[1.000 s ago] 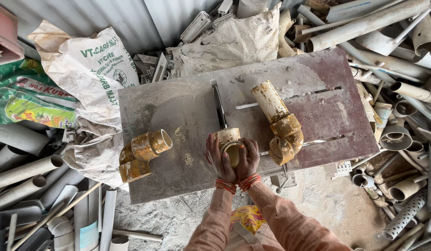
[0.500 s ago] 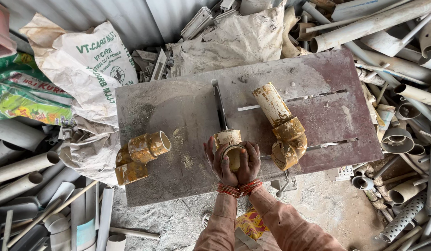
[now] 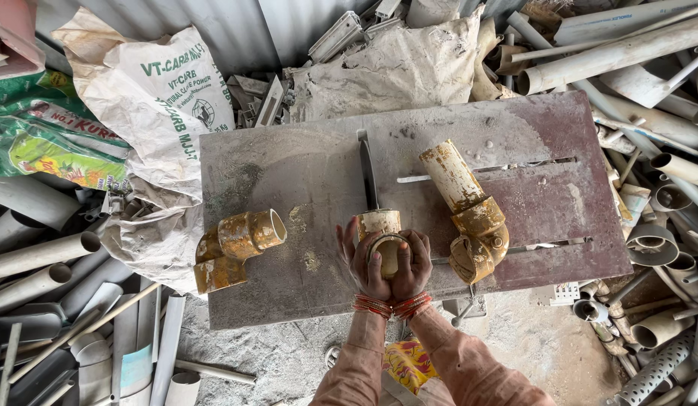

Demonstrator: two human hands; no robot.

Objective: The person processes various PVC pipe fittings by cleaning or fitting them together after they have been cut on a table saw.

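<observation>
Grey, dusty metal forms the saw table point(image 3: 304, 173) that fills the middle of the head view, with a thin blade point(image 3: 368, 177) standing up out of its slot. Right at the near end of that blade sits a short cream pipe piece point(image 3: 382, 233), its open end facing the camera, touching the blade. Both hands clasp it from below: the left hand point(image 3: 362, 263) wraps its left side and the right hand point(image 3: 415, 265) its right side, fingers curled and pressed against the pipe wall, wrists close together with red bangles on each. On the table to the left lies a yellowed elbow fitting point(image 3: 236, 248), well apart from the hands. To the right lies a longer pipe with a stained joint point(image 3: 469, 210), just beside the right hand. White sacks point(image 3: 161, 98) are heaped behind and left of the table, and loose grey pipes point(image 3: 650, 60) lie piled around it
</observation>
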